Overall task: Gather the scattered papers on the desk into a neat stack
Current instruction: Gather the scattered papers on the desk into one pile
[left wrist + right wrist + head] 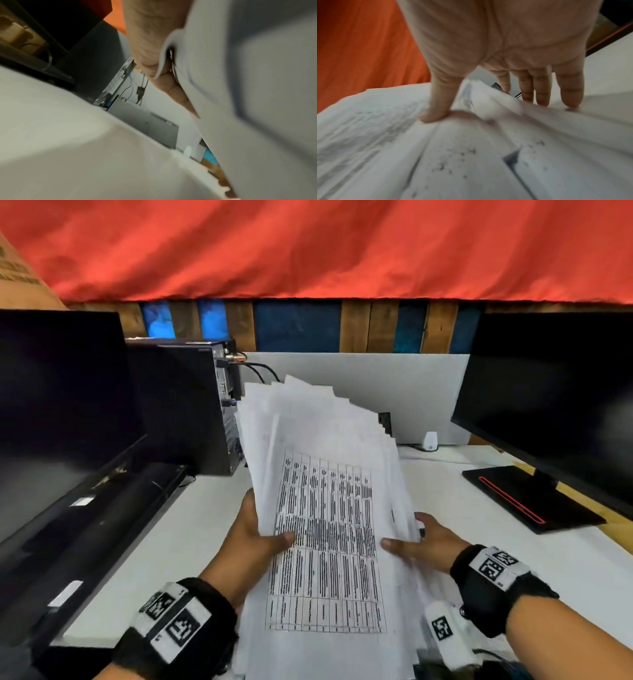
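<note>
A thick sheaf of white papers (325, 508) is held up off the white desk (154, 542), tilted away from me, its top sheet printed with a dense table. The far ends of the sheets fan out unevenly. My left hand (257, 537) grips the left edge, thumb on the top sheet and fingers hidden behind. My right hand (421, 539) pinches the right edge the same way. In the right wrist view the thumb (435, 108) presses on the papers (436, 155) and the fingers (539, 88) reach behind them. The left wrist view shows my left hand (149, 40) against the papers' (248, 94) underside.
A dark monitor (58, 405) and a black computer tower (185, 405) with cables stand at the left. A second monitor (555, 405) on a red-striped base (527, 498) stands at the right. A white partition (376, 381) and a small white device (430, 441) are behind.
</note>
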`<state>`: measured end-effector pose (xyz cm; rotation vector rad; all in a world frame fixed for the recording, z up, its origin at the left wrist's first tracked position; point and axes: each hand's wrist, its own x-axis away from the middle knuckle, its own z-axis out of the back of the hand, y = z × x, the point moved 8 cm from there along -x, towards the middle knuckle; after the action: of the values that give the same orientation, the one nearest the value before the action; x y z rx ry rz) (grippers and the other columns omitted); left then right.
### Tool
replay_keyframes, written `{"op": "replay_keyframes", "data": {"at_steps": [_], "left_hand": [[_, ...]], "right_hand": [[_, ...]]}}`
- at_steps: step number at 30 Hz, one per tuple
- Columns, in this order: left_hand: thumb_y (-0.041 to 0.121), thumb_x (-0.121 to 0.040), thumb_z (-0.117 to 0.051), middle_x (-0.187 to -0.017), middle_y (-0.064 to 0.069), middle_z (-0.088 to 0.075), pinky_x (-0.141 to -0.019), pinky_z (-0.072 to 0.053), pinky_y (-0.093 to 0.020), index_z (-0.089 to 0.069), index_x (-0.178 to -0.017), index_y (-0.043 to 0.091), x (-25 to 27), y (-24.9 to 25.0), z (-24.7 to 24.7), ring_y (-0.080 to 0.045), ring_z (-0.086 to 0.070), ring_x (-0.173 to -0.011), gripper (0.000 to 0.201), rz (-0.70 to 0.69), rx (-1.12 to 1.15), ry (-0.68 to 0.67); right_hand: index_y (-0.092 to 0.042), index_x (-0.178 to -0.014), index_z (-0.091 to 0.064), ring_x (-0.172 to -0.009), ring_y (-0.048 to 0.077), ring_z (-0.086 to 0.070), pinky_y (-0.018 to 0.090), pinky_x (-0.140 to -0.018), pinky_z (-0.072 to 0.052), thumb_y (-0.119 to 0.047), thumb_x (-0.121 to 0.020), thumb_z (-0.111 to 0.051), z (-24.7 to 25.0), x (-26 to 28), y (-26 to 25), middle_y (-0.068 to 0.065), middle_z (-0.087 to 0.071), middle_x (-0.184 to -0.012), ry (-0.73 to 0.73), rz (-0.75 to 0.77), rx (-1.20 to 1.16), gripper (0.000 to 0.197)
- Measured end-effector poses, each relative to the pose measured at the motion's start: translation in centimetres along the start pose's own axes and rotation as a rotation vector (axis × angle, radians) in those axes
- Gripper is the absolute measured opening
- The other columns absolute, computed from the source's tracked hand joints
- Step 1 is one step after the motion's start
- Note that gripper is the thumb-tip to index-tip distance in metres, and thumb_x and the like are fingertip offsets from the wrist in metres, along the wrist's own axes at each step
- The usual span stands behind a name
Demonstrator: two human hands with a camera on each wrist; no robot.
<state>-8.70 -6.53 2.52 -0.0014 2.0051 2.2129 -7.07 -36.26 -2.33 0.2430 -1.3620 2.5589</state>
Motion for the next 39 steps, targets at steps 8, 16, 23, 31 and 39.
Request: {"op": "replay_keyframes", "data": {"at_steps": [8, 16, 23, 31, 39], "left_hand": [[-0.009, -0.084, -0.065, -0.118, 0.017, -0.066, -0.081, -0.053, -0.01, -0.046, -0.129, 0.035, -2.0, 11.4, -0.6, 0.002, -0.063, -0.111, 0.066, -0.395, 0.035, 0.018], [-0.004, -0.081, -0.071, -0.11, 0.006, -0.074, -0.092, -0.054, -0.022, -0.062, -0.118, 0.016, -4.4, 8.3, -0.4, -0.006, -0.069, -0.104, 0.044, -0.304, 0.065, 0.141], [-0.003, -0.081, -0.072, -0.106, -0.004, -0.076, -0.094, -0.053, -0.03, -0.066, -0.113, 0.006, -5.5, 5.2, 0.3, -0.015, -0.072, -0.1, 0.034, -0.208, 0.147, 0.226], [-0.006, -0.09, -0.059, -0.103, -0.014, -0.071, -0.081, -0.049, -0.022, -0.06, -0.103, -0.002, -6.8, 6.1, 1.0, -0.022, -0.068, -0.098, 0.014, -0.131, 0.357, 0.258], [0.027, -0.089, -0.065, -0.109, -0.004, -0.071, -0.098, -0.045, -0.049, -0.062, -0.119, 0.011, -7.5, -6.9, 1.5, -0.028, -0.064, -0.105, 0.035, 0.321, 0.063, 0.128]], "right_hand": [[-0.007, -0.115, -0.061, -0.103, 0.025, -0.069, 0.034, -0.079, -0.058, -0.009, -0.047, -0.085, 6.0, 2.1, -10.8, 0.007, -0.073, -0.107, -0.058, 0.465, -0.766, 0.072], [-0.011, -0.123, -0.056, -0.104, 0.019, -0.069, 0.041, -0.091, -0.053, -0.012, -0.053, -0.09, 6.6, 2.1, -10.2, 0.003, -0.072, -0.112, 0.18, 0.56, -0.654, 0.078], [-0.013, -0.108, -0.067, -0.098, 0.019, -0.071, 0.032, -0.084, -0.057, -0.024, -0.052, -0.087, 7.3, 1.1, -8.2, 0.004, -0.075, -0.105, 0.165, 0.534, -0.686, 0.061], [-0.007, -0.108, -0.064, -0.084, 0.02, -0.074, 0.028, -0.068, -0.06, -0.005, -0.084, -0.064, 9.3, 1.4, -9.0, 0.008, -0.075, -0.1, 0.108, 0.491, -0.755, 0.025], [-0.013, -0.075, -0.064, -0.066, 0.015, -0.061, 0.019, -0.055, -0.043, -0.015, -0.084, -0.069, 6.2, -1.4, -3.8, 0.001, -0.067, -0.076, 0.197, 0.213, -0.025, 0.011]]}}
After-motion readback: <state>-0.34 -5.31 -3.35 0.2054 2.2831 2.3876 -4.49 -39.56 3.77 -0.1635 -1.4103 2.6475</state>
